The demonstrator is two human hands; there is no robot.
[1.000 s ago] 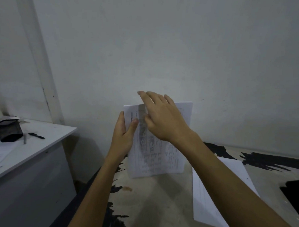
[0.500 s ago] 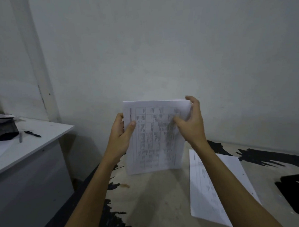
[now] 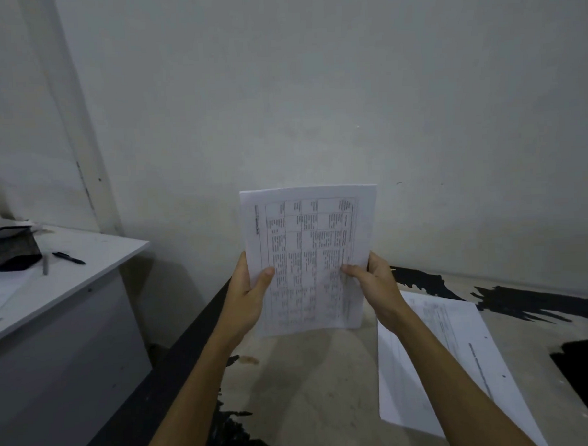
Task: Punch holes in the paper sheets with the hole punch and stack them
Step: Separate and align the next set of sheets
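Observation:
A thin bundle of printed paper sheets (image 3: pixel 308 242) stands upright in front of the wall, its lower edge near the worn tabletop (image 3: pixel 306 391). My left hand (image 3: pixel 248 292) grips its left edge, thumb on the printed face. My right hand (image 3: pixel 372 283) grips its right edge the same way. Another stack of sheets (image 3: pixel 459 343) lies flat on the table at the right, with small punched holes along its right margin. No hole punch is clearly visible.
A dark flat object (image 3: pixel 585 378) lies at the table's right edge. A white desk (image 3: pixel 95 262) at the left carries a black mesh holder (image 3: pixel 12 250), a pen (image 3: pixel 68 258) and papers. A gap separates desk and table.
My right hand slid from the bundle's top corner down to its right edge. The bundle now stands higher and squarer between both hands.

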